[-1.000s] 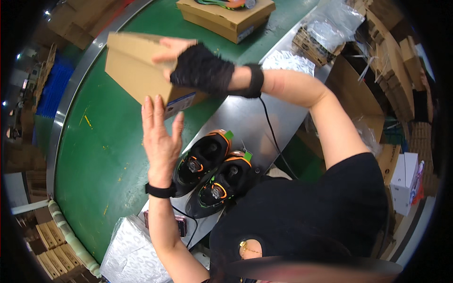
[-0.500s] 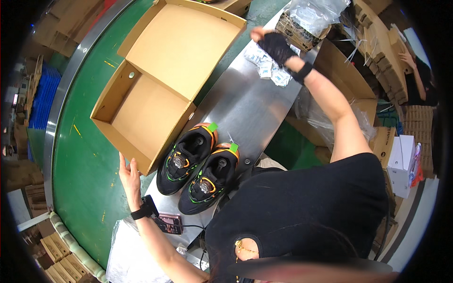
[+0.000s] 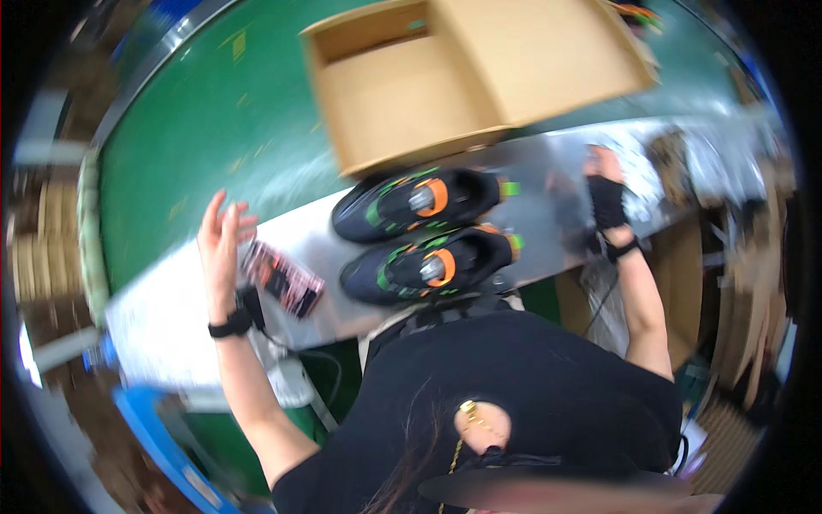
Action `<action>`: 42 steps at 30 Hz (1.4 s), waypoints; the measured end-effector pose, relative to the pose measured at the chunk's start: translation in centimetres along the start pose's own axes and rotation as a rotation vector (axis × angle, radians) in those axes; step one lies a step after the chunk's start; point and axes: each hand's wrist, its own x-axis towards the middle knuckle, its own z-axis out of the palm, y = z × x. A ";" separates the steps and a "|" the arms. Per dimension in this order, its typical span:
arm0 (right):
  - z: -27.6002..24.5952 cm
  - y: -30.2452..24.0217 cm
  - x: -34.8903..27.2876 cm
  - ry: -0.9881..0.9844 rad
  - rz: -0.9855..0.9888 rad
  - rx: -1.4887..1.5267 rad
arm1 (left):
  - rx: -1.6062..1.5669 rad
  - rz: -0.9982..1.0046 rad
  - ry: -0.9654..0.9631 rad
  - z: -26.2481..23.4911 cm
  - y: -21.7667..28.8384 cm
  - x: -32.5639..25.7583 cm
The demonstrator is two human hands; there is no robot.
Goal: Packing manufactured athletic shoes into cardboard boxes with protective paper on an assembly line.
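An open cardboard box (image 3: 428, 86) is seen at the upper middle of the frame, resting on a green conveyor surface (image 3: 197, 146); its hinged lid is folded back toward the upper right. Just below the box, two black shoes (image 3: 424, 231) with green and orange accents are laid side by side on a shiny metal table (image 3: 548, 184), toes pointing to the left of the frame. The upper shoe lies close against the front edge of the box; whether they touch cannot be told.

The left hand (image 3: 221, 244) is raised at the left middle of the frame, its fingers spread and extended upward, nothing being held. A black band is worn on that wrist. Just to the right of this hand, a small pink and black device (image 3: 282, 276) lies on the metal table, close to the heel of the palm but apart from it.

The right hand (image 3: 606, 199), covered by a black fingerless glove, is placed at the right middle of the frame on the metal table, well apart from the shoes. Its fingers are blurred, so it cannot be told whether they are together or closed on anything.
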 end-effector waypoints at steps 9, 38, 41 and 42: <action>-0.9 -17.2 12.7 -0.193 0.036 0.696 | 0.455 -0.275 0.488 -22.8 -15.2 -11.4; 3.3 -22.2 13.2 -0.901 -0.649 0.467 | -0.020 0.233 0.616 -13.3 14.0 -9.4; -1.0 -26.9 13.9 -0.744 -0.592 0.828 | -0.008 0.425 0.260 -6.7 15.1 -3.3; -2.3 -28.5 14.1 -0.723 -0.555 0.979 | -0.001 0.426 0.264 -4.3 15.8 -2.9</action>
